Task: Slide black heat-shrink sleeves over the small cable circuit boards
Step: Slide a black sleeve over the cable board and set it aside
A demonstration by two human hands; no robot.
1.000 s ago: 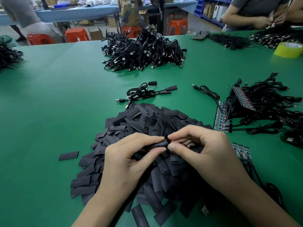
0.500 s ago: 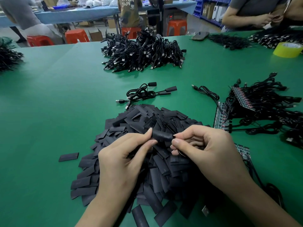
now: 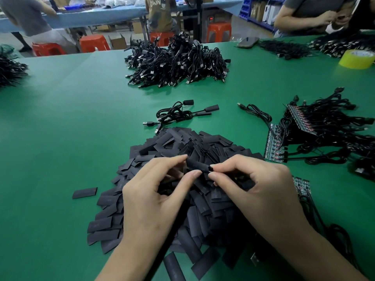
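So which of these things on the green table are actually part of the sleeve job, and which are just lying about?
In the job: black heat-shrink sleeve pinched by left hand and right hand; heap of flat black sleeves; green circuit-board strips with black cables.
Lying about: yellow tape roll; dark phone; orange plastic stools.

Both forearms run off the bottom edge; the left hand [image 3: 154,197] and right hand [image 3: 257,189] cover the middle of the pile of flat sleeves [image 3: 182,140]; the sleeve [image 3: 197,166] pinched between them hides its own inside, so no board can be made out within; a board strip [image 3: 301,184] is partly hidden behind the right hand; a cable heap [image 3: 10,69] is cut by the left edge, a yellow tape roll [image 3: 357,59] by the right.
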